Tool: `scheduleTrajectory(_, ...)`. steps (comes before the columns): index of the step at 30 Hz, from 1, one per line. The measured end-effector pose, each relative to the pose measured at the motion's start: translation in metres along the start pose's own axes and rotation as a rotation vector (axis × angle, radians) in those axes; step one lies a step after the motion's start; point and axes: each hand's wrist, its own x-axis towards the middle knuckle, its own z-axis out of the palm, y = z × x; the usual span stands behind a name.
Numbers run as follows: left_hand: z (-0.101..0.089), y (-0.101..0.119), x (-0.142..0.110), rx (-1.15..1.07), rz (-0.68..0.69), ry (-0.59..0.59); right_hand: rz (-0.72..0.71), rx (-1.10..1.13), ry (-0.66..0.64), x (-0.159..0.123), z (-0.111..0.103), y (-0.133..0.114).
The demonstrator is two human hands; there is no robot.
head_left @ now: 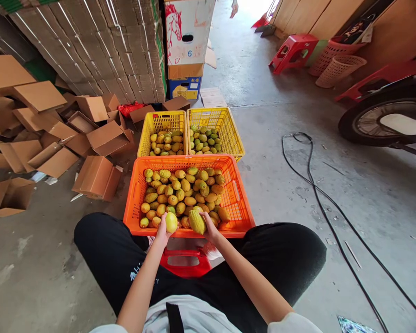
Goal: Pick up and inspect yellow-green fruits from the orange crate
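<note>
My left hand [162,231] is closed round a smooth, pale yellow oval fruit [171,223]. In my right hand [211,227] is a larger, yellow-green oval fruit [197,222] with a ridged skin. Both hands are at the near edge of an orange plastic crate [241,203]. Many yellow, green and orange-tinged oval fruits [180,194] lie loose in that crate. Behind it stand two yellow crates, the left one [143,138] with yellowish fruits and the right one [234,134] with greener fruits. I cannot make out the fruits' exact kind.
Open cardboard boxes [100,178] are heaped at the left, below stacked flat cardboard [90,46]. A white carton [190,32] stands on a blue box [194,88]. At right are a black cable [312,171], a motorbike wheel [367,118] and a red stool [294,51].
</note>
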Motion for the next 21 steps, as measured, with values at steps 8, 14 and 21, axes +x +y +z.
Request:
scheduleTrajectory(8, -0.001, -0.004, -0.001, 0.028, 0.059, -0.022, -0.074, -0.020, -0.058, -0.001, 0.001, 0.000)
scheduleTrajectory(14, 0.000, -0.003, 0.002, -0.021, 0.082, 0.057, -0.150, -0.118, -0.003, 0.008, -0.002, 0.010)
scheduleTrajectory(21, 0.002, -0.003, 0.000, 0.008, 0.048, 0.018, -0.025, -0.026, -0.036, 0.001, -0.003, 0.001)
